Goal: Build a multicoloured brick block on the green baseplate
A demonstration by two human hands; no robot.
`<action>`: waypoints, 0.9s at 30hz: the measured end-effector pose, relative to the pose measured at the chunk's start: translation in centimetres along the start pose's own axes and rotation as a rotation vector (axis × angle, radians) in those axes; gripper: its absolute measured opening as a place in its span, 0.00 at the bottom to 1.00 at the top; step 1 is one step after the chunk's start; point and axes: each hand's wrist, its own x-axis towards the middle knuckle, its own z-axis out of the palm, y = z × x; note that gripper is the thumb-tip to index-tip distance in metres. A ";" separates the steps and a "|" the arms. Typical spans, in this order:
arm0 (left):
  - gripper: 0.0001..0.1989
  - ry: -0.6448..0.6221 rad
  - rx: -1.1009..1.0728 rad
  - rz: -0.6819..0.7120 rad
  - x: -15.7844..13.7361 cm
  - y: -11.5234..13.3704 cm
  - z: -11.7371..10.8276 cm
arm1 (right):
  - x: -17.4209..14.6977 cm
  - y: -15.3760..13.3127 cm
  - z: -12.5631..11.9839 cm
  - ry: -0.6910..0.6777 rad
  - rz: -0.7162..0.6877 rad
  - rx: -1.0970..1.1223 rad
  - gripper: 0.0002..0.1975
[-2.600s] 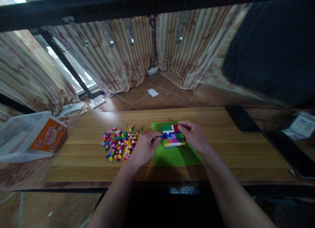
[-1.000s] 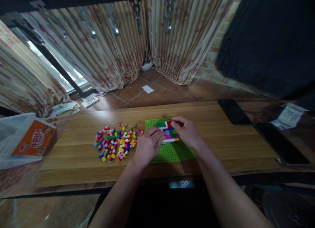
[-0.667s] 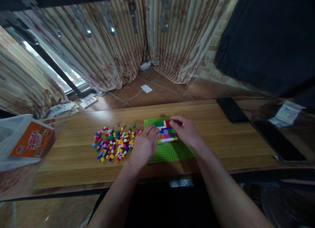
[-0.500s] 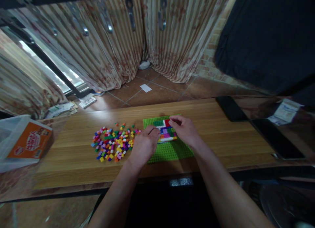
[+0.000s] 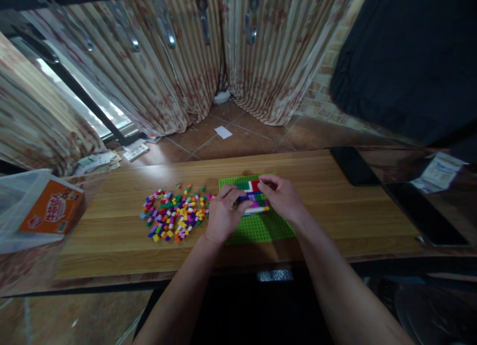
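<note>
A green studded baseplate lies on the wooden board. On it sits a flat patchwork of toy building bricks in purple, pink, green, white and other colours, with a red brick near the far edge. My left hand covers the patchwork's left side, thumb and forefinger close together over dark blue; what they hold, if anything, I cannot make out. At the far right corner, beside the red brick, are the bent, closed fingers of my right hand. Their tips hide whatever is between them.
Loose small bricks in many colours are spread left of the baseplate. A clear plastic tub with an orange label stands at the far left. Two dark phone-like slabs and a white printed packet lie to the right.
My left thumb has come forward over the patchwork, and the fingers now bunch above its left part. My right hand stays near the red brick. The view has shifted slightly.
</note>
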 end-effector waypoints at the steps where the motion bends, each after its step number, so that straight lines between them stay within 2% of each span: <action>1: 0.08 0.003 -0.005 -0.019 0.0 0.0 0.0 | 0.0 0.0 0.0 0.000 0.002 -0.001 0.12; 7: 0.10 -0.014 -0.052 -0.056 -0.1 0.1 -0.8 | 0.0 0.0 -0.2 -0.013 0.010 -0.005 0.13; 13: 0.09 -0.074 -0.240 -0.152 -0.3 -0.5 -2.4 | 0.0 0.1 -0.1 -0.012 0.028 -0.022 0.13; 17: 0.10 -0.073 -0.292 -0.241 -0.3 -0.9 -2.3 | 0.0 0.2 0.1 -0.031 0.026 -0.031 0.15; 22: 0.10 -0.081 -0.300 -0.296 -0.3 -0.7 -1.7 | -0.4 0.1 0.4 -0.096 0.014 -0.018 0.23; 27: 0.10 -0.075 -0.309 -0.291 -0.3 -0.6 -1.5 | -1.0 -0.4 1.1 -0.090 0.026 -0.071 0.33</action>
